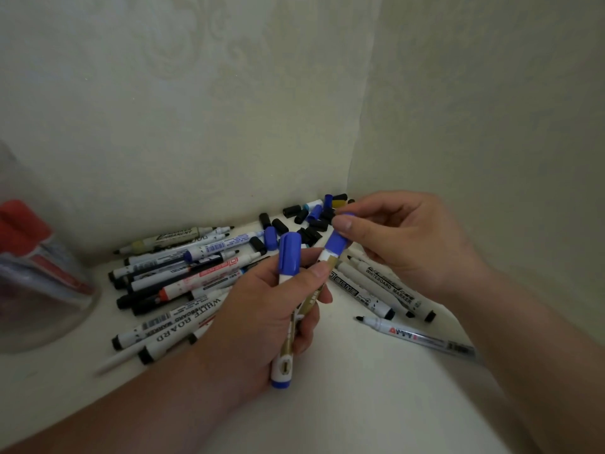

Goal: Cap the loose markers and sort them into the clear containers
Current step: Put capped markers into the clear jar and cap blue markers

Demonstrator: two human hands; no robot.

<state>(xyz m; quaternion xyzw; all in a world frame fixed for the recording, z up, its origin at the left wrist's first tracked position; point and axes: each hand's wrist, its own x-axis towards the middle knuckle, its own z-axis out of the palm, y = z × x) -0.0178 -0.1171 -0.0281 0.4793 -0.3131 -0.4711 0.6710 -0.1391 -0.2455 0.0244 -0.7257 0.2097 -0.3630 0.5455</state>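
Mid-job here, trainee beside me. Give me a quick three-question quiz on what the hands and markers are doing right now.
1. True or false: the left hand holds two markers.
2. The cap pinched by the right hand is: A black, B blue, C red.
3. Fill in: the pens in the clear container have ___ caps.
Key: 1 true; 2 B; 3 red.
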